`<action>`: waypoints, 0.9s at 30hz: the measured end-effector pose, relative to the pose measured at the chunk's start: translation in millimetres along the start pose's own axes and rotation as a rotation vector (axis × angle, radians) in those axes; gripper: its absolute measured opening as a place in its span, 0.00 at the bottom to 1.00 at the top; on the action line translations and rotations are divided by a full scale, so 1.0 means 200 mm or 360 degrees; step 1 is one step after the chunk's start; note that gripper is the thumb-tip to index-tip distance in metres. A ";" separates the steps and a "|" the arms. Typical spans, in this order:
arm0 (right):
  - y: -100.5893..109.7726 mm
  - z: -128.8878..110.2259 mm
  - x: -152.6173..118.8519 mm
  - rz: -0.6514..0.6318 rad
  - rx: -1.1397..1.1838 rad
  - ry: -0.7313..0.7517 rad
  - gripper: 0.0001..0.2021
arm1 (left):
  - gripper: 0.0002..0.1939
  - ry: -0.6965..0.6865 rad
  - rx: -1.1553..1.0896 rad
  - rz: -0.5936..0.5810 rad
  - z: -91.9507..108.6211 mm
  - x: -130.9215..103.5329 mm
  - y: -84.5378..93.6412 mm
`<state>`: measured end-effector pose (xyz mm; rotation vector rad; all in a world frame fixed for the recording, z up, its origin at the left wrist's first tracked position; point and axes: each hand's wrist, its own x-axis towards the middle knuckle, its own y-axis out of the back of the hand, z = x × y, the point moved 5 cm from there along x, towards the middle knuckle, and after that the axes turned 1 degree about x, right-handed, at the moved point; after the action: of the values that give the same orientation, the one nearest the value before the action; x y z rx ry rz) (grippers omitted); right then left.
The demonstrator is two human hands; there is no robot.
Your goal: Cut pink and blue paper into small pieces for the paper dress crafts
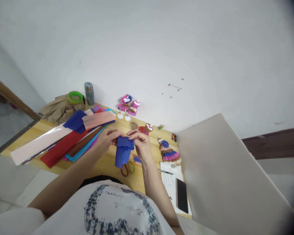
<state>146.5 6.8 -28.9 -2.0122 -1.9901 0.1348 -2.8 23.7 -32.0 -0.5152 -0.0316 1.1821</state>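
A strip of blue crepe paper [123,152] hangs down between my two hands, its top edge folded or gathered. My left hand [112,137] pinches the upper left corner. At the upper right corner, the fingers of my right hand [140,138] are closed on the same paper. Below it on the table lie scissors [127,169] with one red and one yellow handle loop, the blades hidden. A small blue and pale scrap [137,159] lies beside my right wrist. To the right is a small layered paper dress [170,151] in brown, blue and pink.
Folded crepe sheets [63,140] in several colours cover the left of the wooden table [110,160]. Behind stand a flask [89,93], a green tape ring [75,97] on cloth, and small paper-dressed figures [128,105]. A phone [181,195] and grey panel [222,176] are at right.
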 end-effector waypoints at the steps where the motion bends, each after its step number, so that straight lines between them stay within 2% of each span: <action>1: 0.00 0.00 0.00 -0.0007 -0.0039 0.0017 0.10 | 0.12 0.0030 0.0059 0.0013 0.00 0.00 -0.01; 5: 0.01 -0.01 -0.02 -0.0059 -0.0118 0.0028 0.11 | 0.07 0.0042 0.0244 0.0051 0.00 0.01 0.00; 8: 0.02 0.00 -0.04 -0.0046 -0.0035 -0.0063 0.10 | 0.07 -0.0006 0.0318 0.0118 -0.01 0.02 0.02; 11: 0.02 0.04 -0.06 0.0054 0.0030 -0.0249 0.17 | 0.07 -0.0111 0.0464 0.0205 0.00 0.02 0.03; 14: 0.01 0.08 -0.06 0.0100 -0.0048 -0.0388 0.22 | 0.07 -0.0245 0.0580 0.0207 0.01 0.02 0.01; 17: -0.01 0.11 -0.05 0.0129 -0.0126 -0.0437 0.18 | 0.08 -0.0350 0.0605 0.0241 0.01 0.02 0.00; 20: -0.01 0.11 -0.04 0.0187 -0.0204 -0.0427 0.13 | 0.14 -0.0416 0.0680 0.0366 0.01 0.02 0.03; 23: 0.01 0.11 -0.02 0.0276 -0.0253 -0.0390 0.14 | 0.18 -0.0305 0.0719 0.0405 -0.02 0.02 0.04; 27: 0.02 0.09 -0.01 0.0333 -0.0330 -0.0256 0.16 | 0.16 -0.0014 0.0480 0.0200 -0.06 0.02 0.01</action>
<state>144.8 8.4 -47.1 -2.4106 -1.9509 0.1455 0.9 22.6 -44.9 -0.2483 0.1715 1.2849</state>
